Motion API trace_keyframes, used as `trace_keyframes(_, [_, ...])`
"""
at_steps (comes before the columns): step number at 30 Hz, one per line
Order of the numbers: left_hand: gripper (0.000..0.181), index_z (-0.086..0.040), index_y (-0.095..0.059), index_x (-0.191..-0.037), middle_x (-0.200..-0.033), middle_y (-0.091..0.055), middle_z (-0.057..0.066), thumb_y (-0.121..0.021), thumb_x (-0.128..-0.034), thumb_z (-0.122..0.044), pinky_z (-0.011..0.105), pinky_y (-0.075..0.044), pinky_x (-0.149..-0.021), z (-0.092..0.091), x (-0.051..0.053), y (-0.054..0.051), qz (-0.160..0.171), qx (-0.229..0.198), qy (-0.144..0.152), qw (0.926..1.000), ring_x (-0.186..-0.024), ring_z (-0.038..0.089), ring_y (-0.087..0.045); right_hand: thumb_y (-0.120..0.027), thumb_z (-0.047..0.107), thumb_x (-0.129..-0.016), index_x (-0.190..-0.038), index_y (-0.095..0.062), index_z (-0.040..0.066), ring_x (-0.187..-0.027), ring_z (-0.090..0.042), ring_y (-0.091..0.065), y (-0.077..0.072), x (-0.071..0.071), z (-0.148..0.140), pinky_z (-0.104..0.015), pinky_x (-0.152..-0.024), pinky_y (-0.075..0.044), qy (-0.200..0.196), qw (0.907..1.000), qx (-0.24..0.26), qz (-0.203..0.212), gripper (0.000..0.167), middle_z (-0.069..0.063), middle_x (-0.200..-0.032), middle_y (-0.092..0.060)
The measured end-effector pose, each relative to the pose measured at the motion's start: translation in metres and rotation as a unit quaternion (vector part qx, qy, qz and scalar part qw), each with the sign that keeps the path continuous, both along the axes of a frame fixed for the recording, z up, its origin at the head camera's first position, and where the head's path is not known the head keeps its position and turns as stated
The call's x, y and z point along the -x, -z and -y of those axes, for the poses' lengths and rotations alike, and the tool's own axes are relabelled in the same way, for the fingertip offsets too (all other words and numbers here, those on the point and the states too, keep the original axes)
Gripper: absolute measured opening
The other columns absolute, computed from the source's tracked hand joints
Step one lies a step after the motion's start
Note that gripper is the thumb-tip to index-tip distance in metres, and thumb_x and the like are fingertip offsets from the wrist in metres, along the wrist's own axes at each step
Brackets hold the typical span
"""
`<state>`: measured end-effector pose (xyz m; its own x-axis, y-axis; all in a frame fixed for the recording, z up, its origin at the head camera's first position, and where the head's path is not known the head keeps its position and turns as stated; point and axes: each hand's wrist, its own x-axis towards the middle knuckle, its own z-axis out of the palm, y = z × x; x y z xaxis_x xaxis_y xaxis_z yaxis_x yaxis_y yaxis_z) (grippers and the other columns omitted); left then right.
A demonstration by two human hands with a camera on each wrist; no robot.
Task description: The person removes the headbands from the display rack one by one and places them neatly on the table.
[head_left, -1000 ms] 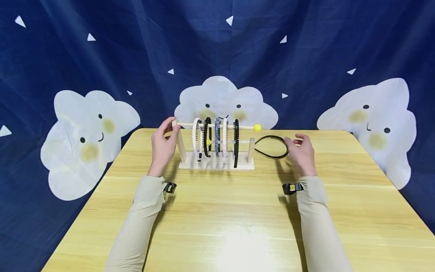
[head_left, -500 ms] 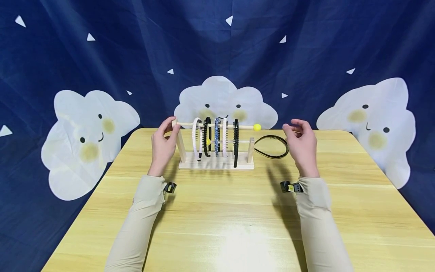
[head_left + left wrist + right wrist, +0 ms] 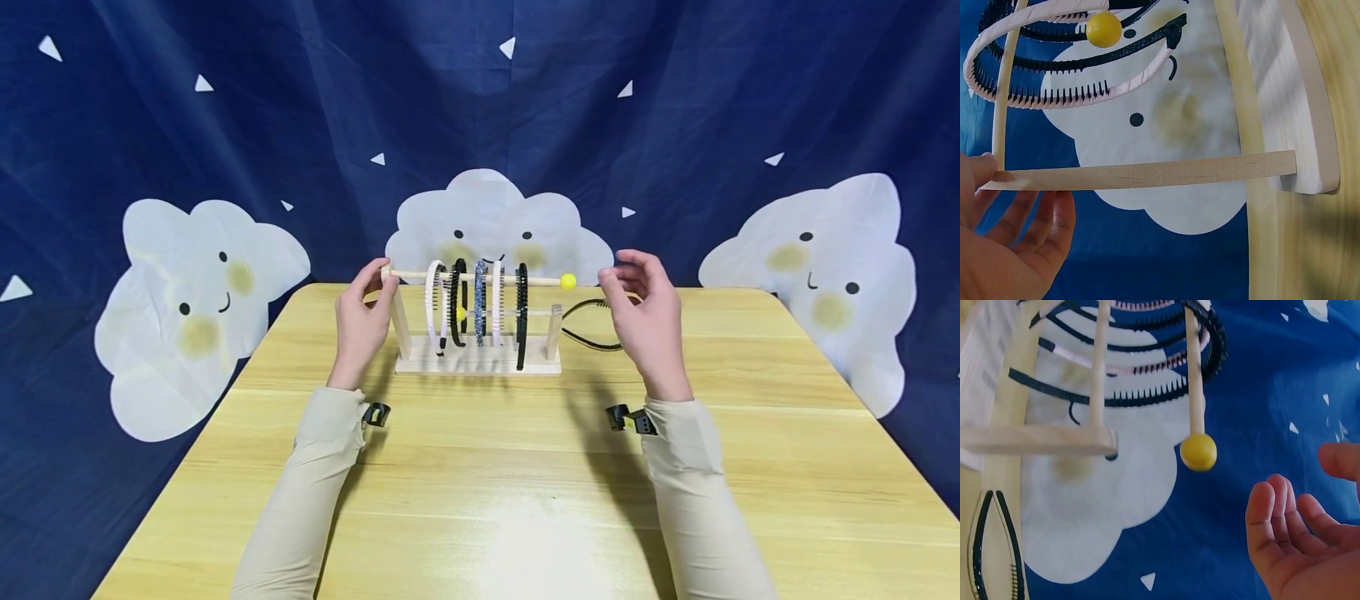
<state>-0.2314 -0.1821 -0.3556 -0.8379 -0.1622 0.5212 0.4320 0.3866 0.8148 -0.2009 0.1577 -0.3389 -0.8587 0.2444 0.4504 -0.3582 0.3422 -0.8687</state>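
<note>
A wooden headband stand [image 3: 538, 357] sits on the table, with several headbands on its upper rod: a white one [image 3: 430, 300], black ones, a glittery blue one [image 3: 480, 304] and a pale pink one [image 3: 496, 304]. My left hand [image 3: 358, 325] grips the top of the stand's left post [image 3: 1147, 175] between thumb and fingers. To the right of the rod's yellow ball end [image 3: 1199, 452], my right hand [image 3: 648, 329] is raised with nothing in it, thumb and fingers apart in the right wrist view. A loose black headband [image 3: 588, 342] lies beside the stand, partly hidden behind that hand.
Below the upper rod runs a shorter lower rod [image 3: 1099, 369], ending at the short right post [image 3: 554, 332]. The wooden table [image 3: 465, 467] stretches toward me. Behind it hangs a dark blue curtain [image 3: 315, 100] with white clouds.
My right hand has risen from beside the loose black headband, then moved left toward the yellow ball. The left hand keeps its grip on the post; the stand has not moved.
</note>
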Motion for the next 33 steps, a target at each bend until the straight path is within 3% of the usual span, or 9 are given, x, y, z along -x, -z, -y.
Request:
trace_keyframes(10, [0.035,0.001,-0.062,-0.137,-0.122,-0.069,0.024,-0.059,-0.1042,-0.011,0.010,-0.048,-0.077,0.000,0.003,0.002,0.006,0.022,-0.014,0.9997,-0.110,0.035,-0.066,-0.067,0.027,-0.100,-0.134,-0.059,0.009,-0.094,-0.017,-0.066,0.003,-0.004,0.026,-0.026,-0.083,-0.051,-0.065,0.9963,-0.055,0.002,0.039,-0.009,-0.109,-0.071])
trace_keyframes(15, [0.033,0.000,-0.064,-0.134,-0.120,-0.069,0.024,-0.061,-0.1034,-0.010,0.009,-0.047,-0.075,0.001,0.006,0.004,0.007,0.012,-0.010,0.9998,-0.108,0.035,-0.066,-0.069,0.026,-0.099,-0.132,-0.063,0.011,-0.095,-0.020,-0.068,0.007,-0.003,0.033,-0.027,-0.083,-0.052,-0.069,0.9952,-0.069,0.004,0.038,-0.008,-0.108,-0.071])
trace_keyframes(22, [0.033,-0.006,-0.065,-0.136,-0.121,-0.070,0.020,-0.061,-0.1040,-0.016,0.007,-0.047,-0.073,0.012,0.025,0.024,0.007,0.015,-0.012,0.9998,-0.108,0.031,-0.067,-0.074,0.029,-0.095,-0.131,-0.065,0.013,-0.098,-0.019,-0.069,0.016,-0.001,0.046,-0.035,-0.084,-0.056,-0.081,0.9927,-0.088,0.010,0.041,-0.007,-0.108,-0.070])
trace_keyframes(33, [0.034,-0.007,-0.065,-0.136,-0.121,-0.071,0.019,-0.063,-0.1034,-0.018,0.008,-0.047,-0.073,0.014,0.028,0.028,0.002,0.013,-0.009,0.9999,-0.107,0.031,-0.067,-0.078,0.023,-0.093,-0.135,-0.058,0.007,-0.093,-0.020,-0.068,0.032,0.000,0.072,-0.034,-0.077,-0.058,-0.084,0.9920,-0.092,0.022,0.049,-0.008,-0.105,-0.067])
